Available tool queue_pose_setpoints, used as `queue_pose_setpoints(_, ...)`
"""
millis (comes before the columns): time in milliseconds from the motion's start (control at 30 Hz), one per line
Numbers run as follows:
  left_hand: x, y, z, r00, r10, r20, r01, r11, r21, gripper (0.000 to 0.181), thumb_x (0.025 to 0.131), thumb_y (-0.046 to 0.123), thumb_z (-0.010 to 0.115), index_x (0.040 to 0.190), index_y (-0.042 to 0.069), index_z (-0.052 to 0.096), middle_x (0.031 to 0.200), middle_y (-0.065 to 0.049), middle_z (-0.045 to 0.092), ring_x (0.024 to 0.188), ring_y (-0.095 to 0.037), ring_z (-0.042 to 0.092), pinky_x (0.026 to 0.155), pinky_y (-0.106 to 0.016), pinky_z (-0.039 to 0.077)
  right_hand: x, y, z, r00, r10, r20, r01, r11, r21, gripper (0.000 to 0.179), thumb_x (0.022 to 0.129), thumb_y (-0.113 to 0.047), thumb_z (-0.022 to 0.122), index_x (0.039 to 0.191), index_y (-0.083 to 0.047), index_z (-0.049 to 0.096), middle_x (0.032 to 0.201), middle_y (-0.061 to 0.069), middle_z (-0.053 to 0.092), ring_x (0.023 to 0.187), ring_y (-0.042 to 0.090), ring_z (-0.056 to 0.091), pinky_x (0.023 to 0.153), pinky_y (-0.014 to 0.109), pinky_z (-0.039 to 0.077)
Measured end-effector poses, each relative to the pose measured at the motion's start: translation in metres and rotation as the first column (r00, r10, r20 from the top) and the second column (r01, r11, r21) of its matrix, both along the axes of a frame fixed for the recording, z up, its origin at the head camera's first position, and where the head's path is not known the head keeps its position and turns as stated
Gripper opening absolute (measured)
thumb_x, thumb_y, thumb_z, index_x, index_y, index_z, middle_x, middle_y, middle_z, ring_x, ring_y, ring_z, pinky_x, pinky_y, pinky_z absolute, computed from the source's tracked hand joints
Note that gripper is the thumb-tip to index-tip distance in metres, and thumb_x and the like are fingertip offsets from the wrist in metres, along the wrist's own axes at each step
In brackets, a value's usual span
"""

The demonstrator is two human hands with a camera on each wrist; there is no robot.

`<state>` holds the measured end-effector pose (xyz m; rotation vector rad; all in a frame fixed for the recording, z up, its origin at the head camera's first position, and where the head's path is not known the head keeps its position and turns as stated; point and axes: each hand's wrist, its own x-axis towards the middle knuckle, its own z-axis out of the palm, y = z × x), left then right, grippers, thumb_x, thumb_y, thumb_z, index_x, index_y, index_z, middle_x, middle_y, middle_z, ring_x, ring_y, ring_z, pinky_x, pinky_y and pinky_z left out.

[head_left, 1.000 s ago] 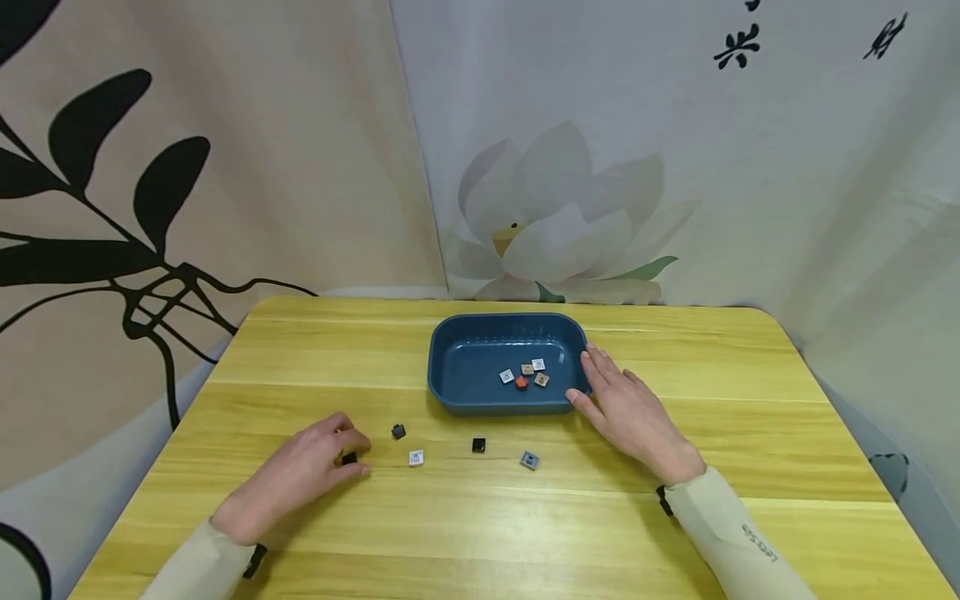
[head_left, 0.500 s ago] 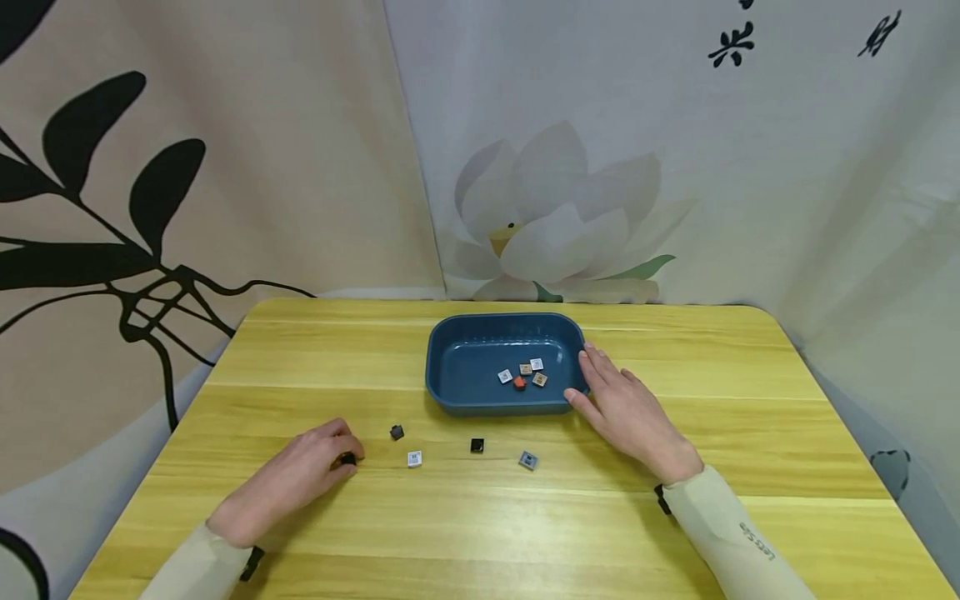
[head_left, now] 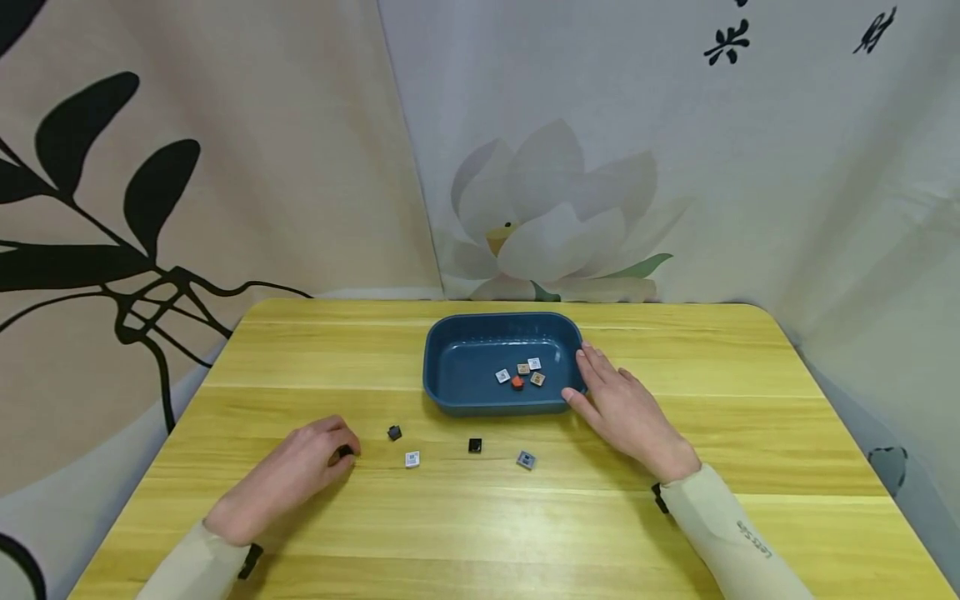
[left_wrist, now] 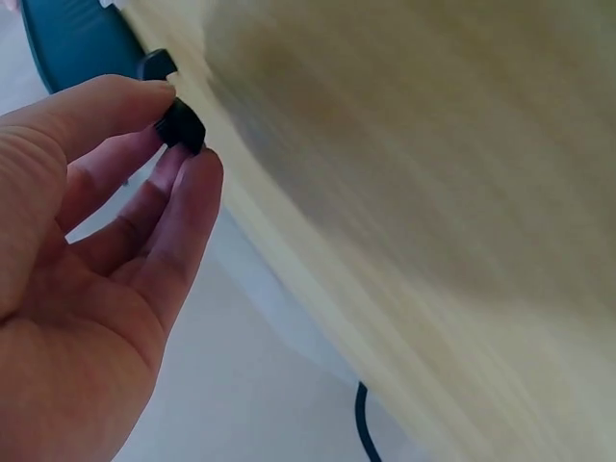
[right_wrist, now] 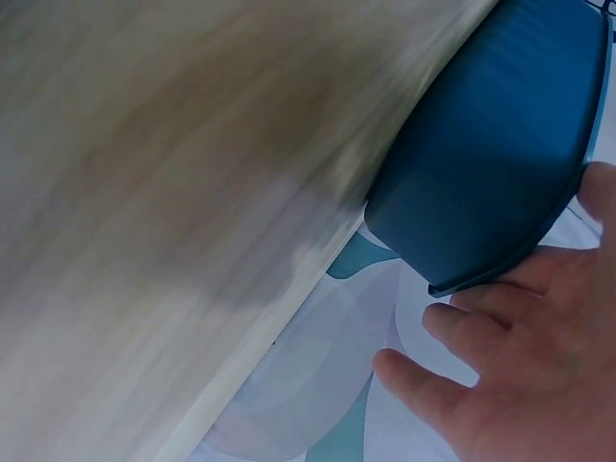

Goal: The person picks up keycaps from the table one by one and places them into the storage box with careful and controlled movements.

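Note:
Between thumb and fingertips, my left hand pinches a black keycap, held close above the table's left part; in the head view the fingers partly cover it. Just right of that hand lie a dark grey keycap and a white keycap. Farther right are a black keycap and a grey-blue keycap. Against the right rim of a dark blue rectangular dish rests my right hand, its fingers mostly straight. Inside the dish are several keycaps, including a red one.
The wooden table has light yellow planks and rounded far corners. A printed curtain hangs behind its far edge. Black bands sit at both wrists by the pale sleeves.
The left fingers have closed in on the black keycap, and it has risen slightly with the hand. The right hand stays at the dish. The whole view has shifted a little leftward.

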<state>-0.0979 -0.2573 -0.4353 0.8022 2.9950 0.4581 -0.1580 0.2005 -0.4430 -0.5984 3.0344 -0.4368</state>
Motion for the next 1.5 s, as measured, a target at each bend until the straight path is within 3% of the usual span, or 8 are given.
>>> queue_pose_setpoints(133,-0.003,0.004,0.003,0.996,-0.023,-0.087,0.024,1.0,0.018,0.012,0.085,0.0,0.082,0.095,0.006,0.077,0.094,0.001,0.066,0.077,-0.01,0.065,0.064,-0.021,0.055,0.0,-0.001,0.0,1.0,0.001,-0.001,-0.001,1.0,-0.001,0.081,0.108,-0.057,0.038,0.161,0.003,0.027,0.17,0.017,0.019,0.156,0.036,0.022,0.119,0.061,0.028)
queue_pose_setpoints(333,-0.01,0.018,0.014,0.983,-0.037,-0.18,0.04,0.999,0.009,0.011,0.087,0.004,0.082,0.097,0.006,0.077,0.097,-0.001,0.066,0.08,-0.014,0.063,0.065,-0.027,0.055,0.0,-0.001,0.0,1.0,0.0,-0.001,0.0,1.0,0.0,0.081,0.108,-0.058,0.038,0.161,0.003,0.027,0.17,0.017,0.019,0.156,0.036,0.022,0.119,0.062,0.028)
queue_pose_setpoints(700,-0.027,0.06,0.035,0.941,-0.103,-0.322,0.13,0.99,0.062,0.012,0.088,0.007,0.083,0.098,0.007,0.076,0.101,-0.002,0.066,0.085,-0.015,0.062,0.07,-0.029,0.056,0.0,0.0,-0.001,1.0,-0.004,-0.002,0.004,1.0,-0.008,0.079,0.109,-0.056,0.041,0.161,0.002,0.027,0.171,0.017,0.019,0.156,0.036,0.022,0.119,0.062,0.028)
queue_pose_setpoints(833,-0.032,0.075,0.042,0.938,-0.107,-0.329,0.139,0.987,0.077,0.013,0.09,0.01,0.082,0.102,0.006,0.078,0.105,-0.004,0.067,0.09,-0.017,0.064,0.073,-0.029,0.057,0.0,0.0,-0.001,1.0,-0.002,-0.004,0.002,1.0,-0.008,0.08,0.108,-0.056,0.04,0.161,0.002,0.028,0.17,0.017,0.019,0.156,0.036,0.023,0.119,0.062,0.028)
queue_pose_setpoints(1200,-0.047,0.109,0.053,0.95,-0.115,-0.289,0.156,0.98,0.12,0.018,0.092,0.013,0.08,0.108,0.007,0.078,0.109,-0.004,0.067,0.094,-0.016,0.064,0.079,-0.028,0.058,0.0,0.0,-0.002,1.0,-0.003,-0.013,0.003,1.0,-0.009,0.081,0.108,-0.058,0.039,0.161,0.003,0.028,0.17,0.017,0.019,0.155,0.036,0.023,0.118,0.062,0.03)
queue_pose_setpoints(1500,-0.067,0.133,0.058,0.943,-0.139,-0.302,0.166,0.984,0.067,0.014,0.091,0.014,0.081,0.104,0.011,0.079,0.106,-0.001,0.066,0.087,-0.013,0.064,0.073,-0.026,0.057,0.0,0.0,0.0,1.0,-0.002,-0.004,0.002,1.0,-0.01,0.083,0.108,-0.06,0.036,0.161,0.002,0.027,0.171,0.017,0.018,0.156,0.035,0.023,0.118,0.062,0.029)
